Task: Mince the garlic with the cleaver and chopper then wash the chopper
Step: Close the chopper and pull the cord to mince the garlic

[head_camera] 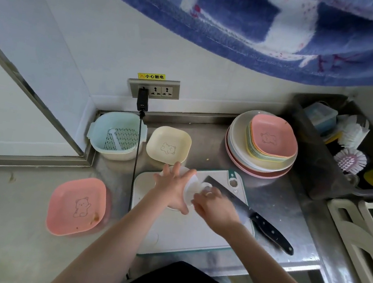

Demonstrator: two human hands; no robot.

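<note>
The cutting board (193, 233) lies on the steel counter (274, 198) and serves as the reference for all positions below.

Left hand (173, 186): above the far left part of the board, fingers straight and spread, palm pressed flat against the white chopper (191, 189). The chopper sits over the far part of the board, tilted on edge between the two hands; its outline is motion-blurred.

Right hand (215, 208): just right of the chopper, fingers curled at the chopper's right side. A firm grip cannot be confirmed because of the blur.

Cleaver (240, 207): lies flat across the right side of the board, blade toward the far edge, black handle (272, 232) overhanging the board's right edge onto the counter. Neither hand touches it.

Cream square dish (168, 145): just beyond the board's far edge. Blue strainer basket (117, 135): beyond the board, far left. Pink square dish (77, 206): left of the board. Stack of plates and dishes (261, 145): beyond the board's far right corner. Black power cable (136, 159): runs along the board's left edge.

Garlic is not discernible on the board.
</note>
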